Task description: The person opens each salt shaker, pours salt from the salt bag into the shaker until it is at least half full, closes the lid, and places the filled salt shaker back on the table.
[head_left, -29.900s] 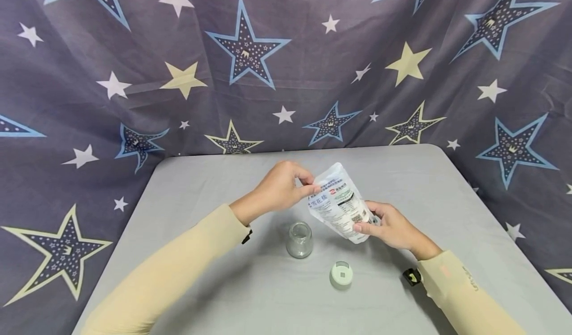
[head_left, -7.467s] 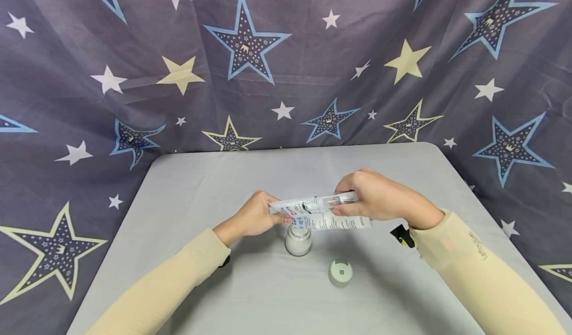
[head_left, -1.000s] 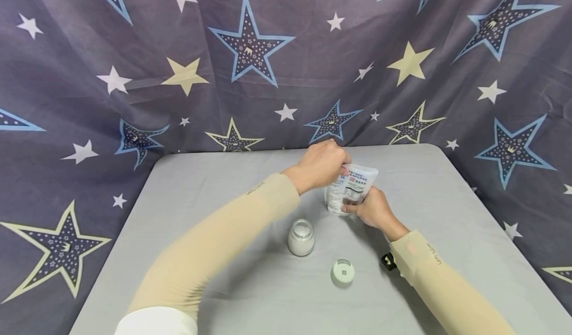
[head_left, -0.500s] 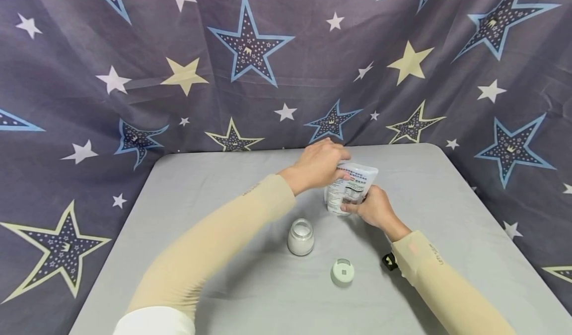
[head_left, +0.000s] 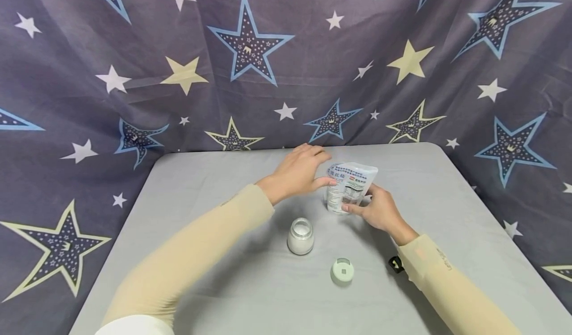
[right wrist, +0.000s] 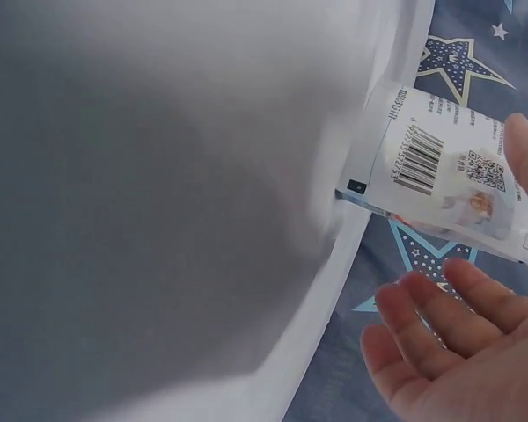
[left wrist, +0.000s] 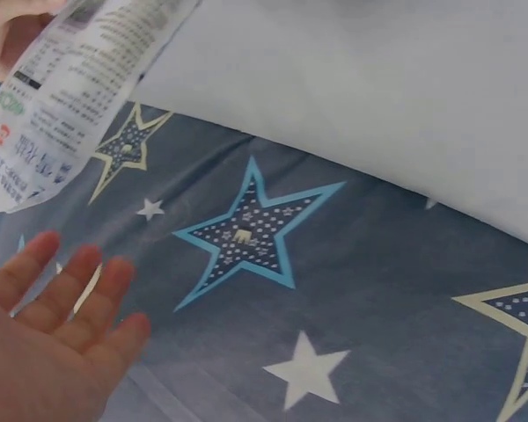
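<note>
A white printed stand-up pouch (head_left: pixel 350 188) stands upright on the grey table, its top edge facing up. My left hand (head_left: pixel 297 173) is just left of it with fingers spread; its thumb tip overlaps the pouch's left side in the head view. In the left wrist view the left fingers (left wrist: pixel 86 272) are apart from the pouch (left wrist: pixel 62 97). My right hand (head_left: pixel 377 208) is at the pouch's lower right, thumb over the front. In the right wrist view its four fingers (right wrist: pixel 431 316) are off the pouch (right wrist: pixel 449 171). An uncapped glass jar (head_left: pixel 301 238) holds white grains.
A pale green round lid (head_left: pixel 342 271) lies on the grey table (head_left: pixel 250 295), to the right of and nearer than the jar. A dark star-patterned cloth (head_left: pixel 250 111) hangs behind the table and at both sides.
Long before, the jar was empty; later the pouch was tipped over it. In the last second my left hand has let go of the pouch's top, moving left, and my right hand has loosened.
</note>
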A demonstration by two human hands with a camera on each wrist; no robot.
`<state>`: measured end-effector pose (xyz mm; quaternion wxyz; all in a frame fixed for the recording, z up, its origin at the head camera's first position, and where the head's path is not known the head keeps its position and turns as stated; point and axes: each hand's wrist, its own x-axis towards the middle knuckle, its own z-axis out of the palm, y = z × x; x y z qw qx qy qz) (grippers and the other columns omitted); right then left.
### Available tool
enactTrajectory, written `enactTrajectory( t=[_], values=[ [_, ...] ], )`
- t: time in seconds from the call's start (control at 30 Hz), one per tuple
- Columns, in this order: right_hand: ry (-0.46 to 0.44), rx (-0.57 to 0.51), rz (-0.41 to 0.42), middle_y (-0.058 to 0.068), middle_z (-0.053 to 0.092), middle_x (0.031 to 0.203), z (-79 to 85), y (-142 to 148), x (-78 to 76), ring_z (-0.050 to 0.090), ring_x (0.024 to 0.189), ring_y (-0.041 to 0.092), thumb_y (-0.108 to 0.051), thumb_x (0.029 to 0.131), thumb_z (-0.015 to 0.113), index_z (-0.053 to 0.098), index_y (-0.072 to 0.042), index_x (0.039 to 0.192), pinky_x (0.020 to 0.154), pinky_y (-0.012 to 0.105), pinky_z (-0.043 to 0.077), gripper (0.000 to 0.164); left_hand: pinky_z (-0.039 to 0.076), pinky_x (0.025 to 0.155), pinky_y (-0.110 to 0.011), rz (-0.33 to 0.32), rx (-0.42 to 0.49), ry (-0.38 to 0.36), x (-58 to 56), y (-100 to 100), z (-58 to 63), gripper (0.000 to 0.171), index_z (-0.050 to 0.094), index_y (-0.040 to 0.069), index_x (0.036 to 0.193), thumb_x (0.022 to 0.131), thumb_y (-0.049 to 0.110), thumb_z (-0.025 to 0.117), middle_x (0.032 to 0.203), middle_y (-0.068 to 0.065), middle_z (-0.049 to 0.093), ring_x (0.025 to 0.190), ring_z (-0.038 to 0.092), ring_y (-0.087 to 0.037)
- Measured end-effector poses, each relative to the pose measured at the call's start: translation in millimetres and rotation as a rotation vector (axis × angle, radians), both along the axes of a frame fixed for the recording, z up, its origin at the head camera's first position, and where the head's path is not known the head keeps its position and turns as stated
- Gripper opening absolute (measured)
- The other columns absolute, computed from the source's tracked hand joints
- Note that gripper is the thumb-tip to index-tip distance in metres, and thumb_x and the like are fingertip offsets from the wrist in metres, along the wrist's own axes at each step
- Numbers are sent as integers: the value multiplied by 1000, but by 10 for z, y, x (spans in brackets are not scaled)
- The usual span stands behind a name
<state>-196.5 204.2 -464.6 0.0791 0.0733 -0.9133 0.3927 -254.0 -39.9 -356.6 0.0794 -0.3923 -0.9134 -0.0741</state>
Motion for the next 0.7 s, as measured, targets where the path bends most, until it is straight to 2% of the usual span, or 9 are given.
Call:
enactTrajectory(
  t=[0.13,0.2,0.5,0.7],
  values=[
    [2,14,0,16,72,117,16,9,28,63,117,41,-34,77,92,67,-6,125,106,60,42,62,20,125,-42,8,30,6,29,-150,-78,74,56,12,146,93,63,64,149,-8,54,140,46,-28],
    [8,23,-4,16,71,121,24,19,46,61,121,42,-37,77,91,66,-6,127,108,61,40,64,20,125,-43,17,33,1,52,-218,-111,74,55,11,146,94,63,63,149,-10,54,142,45,-30],
    [3,68,-16,20,64,134,43,87,134,53,130,45,-46,81,87,61,-5,135,110,62,38,73,25,123,-44,33,62,32,135,-512,-255,68,59,9,142,98,61,57,145,-11,57,138,48,-31],
    [7,106,-11,22,60,140,62,111,201,51,132,47,-48,82,85,57,-3,140,109,64,38,78,27,122,-42,48,87,19,197,-712,-359,62,61,7,139,101,56,57,140,-12,61,134,52,-30]
  ],
)
